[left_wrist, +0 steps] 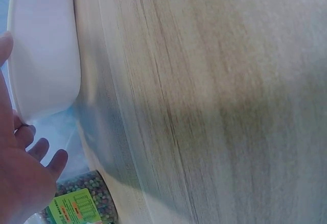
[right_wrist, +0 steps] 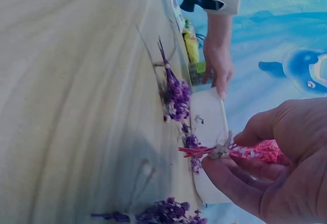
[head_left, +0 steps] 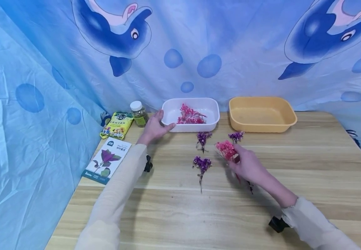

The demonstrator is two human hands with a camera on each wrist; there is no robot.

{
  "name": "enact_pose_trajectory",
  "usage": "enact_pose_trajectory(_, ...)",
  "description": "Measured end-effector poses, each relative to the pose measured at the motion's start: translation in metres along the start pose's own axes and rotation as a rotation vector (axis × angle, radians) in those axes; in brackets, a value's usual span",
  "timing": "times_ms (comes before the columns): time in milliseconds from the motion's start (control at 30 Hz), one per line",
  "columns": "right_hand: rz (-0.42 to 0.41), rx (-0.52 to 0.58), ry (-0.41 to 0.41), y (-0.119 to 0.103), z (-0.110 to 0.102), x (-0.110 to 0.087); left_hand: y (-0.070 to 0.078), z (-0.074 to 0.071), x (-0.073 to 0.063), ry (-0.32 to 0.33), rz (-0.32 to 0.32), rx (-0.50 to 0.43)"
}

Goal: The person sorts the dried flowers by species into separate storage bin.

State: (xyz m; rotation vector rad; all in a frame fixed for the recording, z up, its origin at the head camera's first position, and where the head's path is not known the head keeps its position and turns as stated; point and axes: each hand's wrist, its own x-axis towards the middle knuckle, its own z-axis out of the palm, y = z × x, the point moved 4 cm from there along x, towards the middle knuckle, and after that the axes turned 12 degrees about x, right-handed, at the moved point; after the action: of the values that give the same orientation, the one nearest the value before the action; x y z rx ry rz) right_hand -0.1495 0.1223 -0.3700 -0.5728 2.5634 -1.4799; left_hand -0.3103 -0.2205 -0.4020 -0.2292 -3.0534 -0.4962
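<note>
My right hand (head_left: pixel 249 165) pinches a small bunch of pink dried flowers (head_left: pixel 225 150) between thumb and fingers, above the table. The right wrist view shows its stems (right_wrist: pixel 196 151) bound with twine (right_wrist: pixel 220 150). At the left end of a white plastic basin (head_left: pixel 190 127), my left hand (head_left: pixel 155 128) rests with its thumb along the front rim and its fingers at the left corner. More pink flowers (head_left: pixel 191 114) lie inside that basin. Purple dried bunches lie on the table: one close to the basin (head_left: pixel 203 139), another nearer me (head_left: pixel 202 164), and one beyond my right hand (head_left: pixel 236 136).
A yellow basin (head_left: pixel 263 126) stands to the right of the white one. At the left are a lidded jar of pellets (head_left: pixel 139 114), a yellow packet (head_left: pixel 116 125) and a card picturing a purple flower (head_left: pixel 106 159). A blue dolphin-print curtain (head_left: pixel 186 45) hangs behind the wooden table (head_left: pixel 180 222).
</note>
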Motion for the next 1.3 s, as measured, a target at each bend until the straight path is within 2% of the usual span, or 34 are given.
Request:
enact_pose_trajectory(133,-0.119,0.029,0.020,-0.001,-0.007,0.009,0.000,0.000,-0.001,-0.005,-0.007,0.005)
enact_pose_trajectory(233,-0.143,0.024,0.029,-0.003,-0.012,0.016,-0.001,-0.001,-0.001,-0.006,-0.012,0.006)
enact_pose_trajectory(467,-0.098,-0.009,0.029,-0.011,-0.032,0.038,-0.002,-0.001,0.000,-0.004,-0.011,0.015)
enact_pose_trajectory(633,-0.067,0.043,-0.003,-0.015,-0.040,0.061,-0.003,-0.001,0.001,-0.008,-0.018,0.011)
enact_pose_trajectory(767,-0.045,0.050,-0.035,-0.017,-0.041,0.081,-0.002,-0.002,-0.001,-0.020,-0.021,-0.001)
enact_pose_trajectory(1067,-0.101,-0.055,-0.078,-0.023,-0.039,0.122,0.003,-0.002,-0.003,-0.028,-0.030,-0.007)
enact_pose_trajectory(1300,-0.025,-0.114,-0.107,-0.027,-0.033,0.152,0.003,-0.002,-0.004,-0.029,-0.041,0.001)
